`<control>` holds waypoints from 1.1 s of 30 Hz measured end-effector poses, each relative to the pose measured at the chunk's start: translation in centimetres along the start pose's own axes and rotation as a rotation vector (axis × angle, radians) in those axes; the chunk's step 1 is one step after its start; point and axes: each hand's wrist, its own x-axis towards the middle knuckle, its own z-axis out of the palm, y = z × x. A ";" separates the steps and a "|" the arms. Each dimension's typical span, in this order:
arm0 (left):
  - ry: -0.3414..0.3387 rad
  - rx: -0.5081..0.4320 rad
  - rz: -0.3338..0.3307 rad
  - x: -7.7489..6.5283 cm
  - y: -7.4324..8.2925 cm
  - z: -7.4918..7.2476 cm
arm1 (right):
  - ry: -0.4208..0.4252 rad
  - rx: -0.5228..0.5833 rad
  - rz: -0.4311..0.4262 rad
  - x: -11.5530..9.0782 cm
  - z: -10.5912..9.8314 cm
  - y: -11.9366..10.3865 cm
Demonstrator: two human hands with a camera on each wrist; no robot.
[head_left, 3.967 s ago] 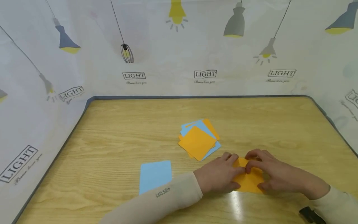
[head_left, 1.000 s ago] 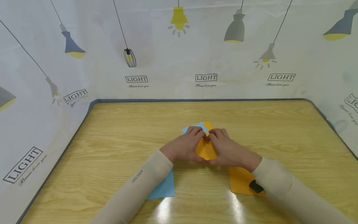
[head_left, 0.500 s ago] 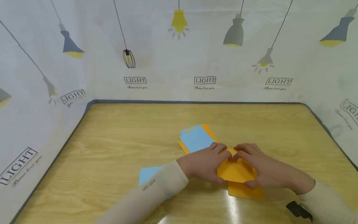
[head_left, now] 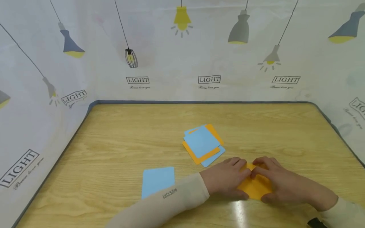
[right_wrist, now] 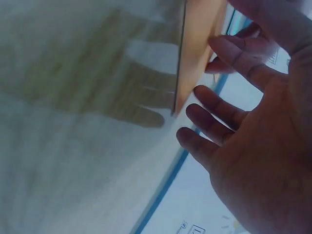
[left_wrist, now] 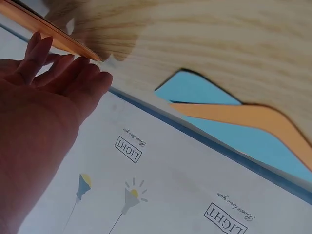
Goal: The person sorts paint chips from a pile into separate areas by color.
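Note:
An orange square card (head_left: 256, 187) lies low over the table at front right. My left hand (head_left: 225, 179) holds its left side, with fingers at the far edge and thumb at the near corner. My right hand (head_left: 291, 183) grips its right side the same way, and the index fingers meet over the card. Both wrist views show the orange card edge-on, beside the fingers of the left hand (left_wrist: 53, 87) and the right hand (right_wrist: 253, 131). Whether another orange card lies directly beneath is hidden.
A loose pile of blue and orange cards, with a blue card (head_left: 201, 142) on top, lies mid-table. Another blue card (head_left: 156, 180) lies at front left, partly covered by the left sleeve (head_left: 182, 196). A printed white curtain (head_left: 171, 57) borders the wooden table (head_left: 114, 136).
Both hands reached to the pile, took its top orange card and brought it back to front right, over the orange card lying there. A blue card now tops the pile.

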 end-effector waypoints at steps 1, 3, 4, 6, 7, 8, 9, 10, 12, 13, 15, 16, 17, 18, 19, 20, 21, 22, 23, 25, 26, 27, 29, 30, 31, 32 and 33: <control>0.006 0.011 0.006 -0.1 0.0 0.0 | 0.004 0.003 -0.004 0.0 0.0 0.1; 0.018 0.029 0.018 -0.1 -0.1 0.0 | 0.010 0.004 -0.014 0.1 -0.1 0.3; 0.021 0.037 0.023 -0.1 -0.1 0.1 | 0.015 0.004 -0.019 0.2 -0.1 0.4; 0.027 0.042 0.029 -0.1 -0.1 0.1 | 0.016 0.000 -0.020 0.2 -0.1 0.4; 0.027 0.043 0.030 -0.1 -0.1 0.2 | 0.018 -0.002 -0.022 0.3 -0.1 0.4; 0.027 0.044 0.030 -0.1 -0.1 0.2 | 0.021 -0.005 -0.025 0.3 -0.1 0.4; 0.026 0.046 0.029 0.0 -0.1 0.2 | 0.022 -0.006 -0.027 0.3 -0.1 0.3; 0.024 0.048 0.028 0.0 -0.1 0.2 | 0.027 -0.011 -0.028 0.3 -0.1 0.3; 0.020 0.049 0.024 0.1 -0.1 0.3 | 0.030 -0.021 -0.033 0.4 0.0 0.2; 0.018 0.052 0.023 0.1 -0.1 0.3 | 0.036 -0.030 -0.035 0.4 0.0 0.2; 0.017 0.059 0.022 0.1 -0.1 0.3 | 0.042 -0.039 -0.039 0.5 0.0 0.2; 0.017 0.064 0.022 0.1 -0.1 0.4 | 0.045 -0.045 -0.042 0.5 0.1 0.2; 0.019 0.070 0.023 0.1 -0.1 0.4 | 0.047 -0.047 -0.045 0.5 0.1 0.2; 0.021 0.077 0.023 0.1 -0.1 0.4 | 0.046 -0.048 -0.046 0.5 0.1 0.2; 0.024 0.081 0.023 0.1 -0.1 0.4 | 0.044 -0.046 -0.046 0.5 0.1 0.2; 0.026 0.083 0.023 0.1 -0.1 0.4 | 0.043 -0.044 -0.046 0.6 0.1 0.2; 0.028 0.086 0.024 0.1 -0.2 0.4 | 0.038 -0.040 -0.043 0.6 0.1 0.2; 0.029 0.088 0.024 0.1 -0.2 0.4 | 0.036 -0.040 -0.038 0.6 0.1 0.2; 0.029 0.088 0.025 0.1 -0.2 0.4 | 0.033 -0.039 -0.033 0.6 0.0 0.2; 0.019 0.081 0.023 0.1 -0.2 0.3 | 0.032 -0.043 -0.035 0.7 0.0 0.2; 0.010 0.068 0.020 0.1 -0.2 0.2 | 0.031 -0.045 -0.037 0.8 0.0 0.2; -0.001 0.051 0.012 0.0 -0.4 0.2 | 0.031 -0.049 -0.043 0.9 0.0 0.1; -0.011 0.019 -0.013 -0.1 -0.8 -0.1 | 0.016 -0.050 -0.048 1.3 -0.2 0.0; -0.013 0.007 -0.029 -0.1 -1.1 -0.2 | 0.003 -0.046 -0.050 1.5 -0.4 -0.1; -0.010 -0.008 -0.049 -0.3 -1.6 -0.3 | -0.016 -0.037 -0.046 1.9 -0.6 -0.2; -0.003 -0.022 -0.070 -0.4 -2.1 -0.4 | -0.031 -0.034 -0.046 2.3 -0.9 -0.3; 0.004 -0.033 -0.095 -0.7 -2.7 -0.5 | -0.046 -0.031 -0.046 2.8 -1.1 -0.5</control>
